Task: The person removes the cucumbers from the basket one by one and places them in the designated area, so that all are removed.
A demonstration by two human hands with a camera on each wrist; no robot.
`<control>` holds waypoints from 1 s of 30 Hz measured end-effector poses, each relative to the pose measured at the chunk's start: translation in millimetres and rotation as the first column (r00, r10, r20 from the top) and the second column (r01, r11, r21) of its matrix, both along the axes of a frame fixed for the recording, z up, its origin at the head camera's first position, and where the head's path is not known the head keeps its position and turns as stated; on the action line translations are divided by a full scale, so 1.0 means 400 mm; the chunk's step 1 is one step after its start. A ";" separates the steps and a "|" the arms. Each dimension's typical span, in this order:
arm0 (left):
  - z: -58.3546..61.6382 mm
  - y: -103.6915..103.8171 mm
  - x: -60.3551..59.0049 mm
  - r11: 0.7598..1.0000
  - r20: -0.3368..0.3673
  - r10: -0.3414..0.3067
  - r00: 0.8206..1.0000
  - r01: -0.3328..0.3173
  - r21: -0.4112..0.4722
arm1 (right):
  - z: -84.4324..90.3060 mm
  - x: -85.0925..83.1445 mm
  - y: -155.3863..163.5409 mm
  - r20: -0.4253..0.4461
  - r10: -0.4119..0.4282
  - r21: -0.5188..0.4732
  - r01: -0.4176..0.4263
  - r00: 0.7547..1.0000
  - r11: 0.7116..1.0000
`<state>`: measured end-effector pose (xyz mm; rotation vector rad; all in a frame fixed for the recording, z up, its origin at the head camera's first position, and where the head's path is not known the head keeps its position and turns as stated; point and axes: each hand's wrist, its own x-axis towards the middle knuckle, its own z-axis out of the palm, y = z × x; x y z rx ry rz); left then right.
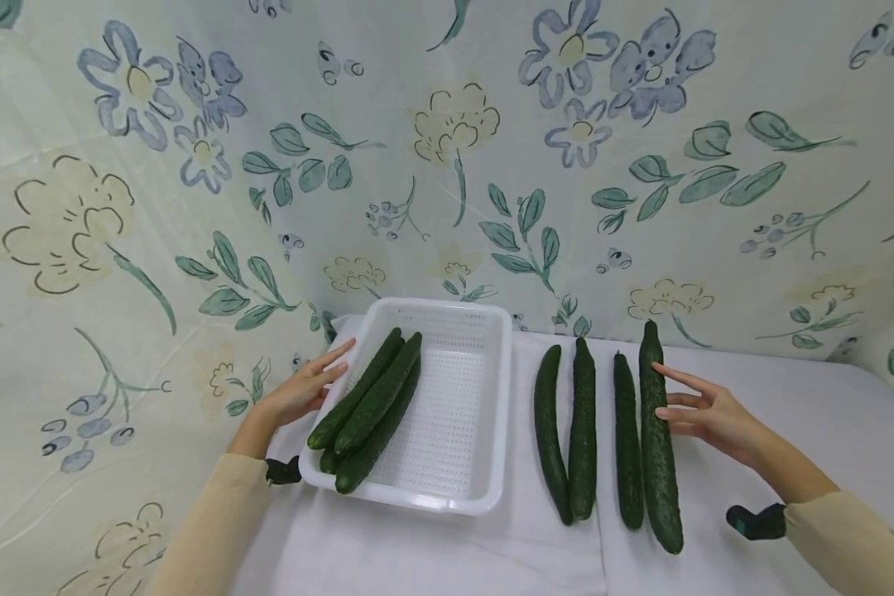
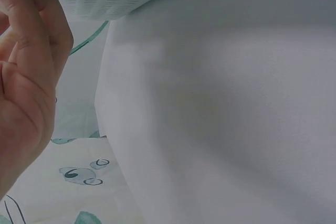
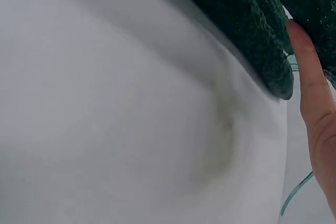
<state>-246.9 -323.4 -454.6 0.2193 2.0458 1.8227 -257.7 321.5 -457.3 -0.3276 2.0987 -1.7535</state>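
The longest cucumber (image 1: 661,472) is in your right hand (image 1: 709,420), which grips its upper half between thumb and fingers; you can't tell whether it clears the table (image 1: 782,397). Just left of that hand's cucumber lies a slimmer cucumber (image 1: 627,447), then, farther left, a straight cucumber (image 1: 583,439) and a curved cucumber (image 1: 547,430), close together at their near ends. Your left hand (image 1: 300,399) holds nothing, its fingers loosely extended to the left rim of the white plastic basket (image 1: 502,397); contact is unclear. Right of that hand, three piled cucumbers (image 1: 376,406) slant inside the basket. Beyond both hands hangs floral cloth (image 1: 417,182).
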 end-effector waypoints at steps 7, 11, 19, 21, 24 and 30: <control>0.000 0.001 0.002 1.000 0.017 0.010 1.000 -0.010 0.001 | -0.041 -0.009 0.033 -0.012 -0.013 0.041 0.013 1.000 0.999; 0.001 0.002 0.001 1.000 0.015 0.012 1.000 -0.012 0.000 | -0.056 -0.012 0.046 -0.008 -0.020 0.050 0.020 1.000 0.999; 0.003 0.002 0.000 1.000 0.008 0.014 1.000 -0.014 -0.009 | -0.069 -0.020 0.053 0.016 -0.048 0.089 0.046 0.999 0.995; 0.003 0.001 0.000 1.000 0.005 0.011 1.000 -0.011 -0.009 | -0.071 -0.023 0.052 0.020 -0.045 0.094 0.043 0.999 0.995; 0.001 0.001 -0.001 1.000 0.002 0.008 1.000 -0.008 -0.009 | -0.076 -0.027 0.050 0.024 -0.044 0.096 0.042 0.999 0.995; -0.006 -0.003 -0.005 1.000 0.003 0.003 1.000 -0.003 -0.003 | -0.082 -0.036 0.052 0.004 -0.034 0.093 0.034 0.999 0.995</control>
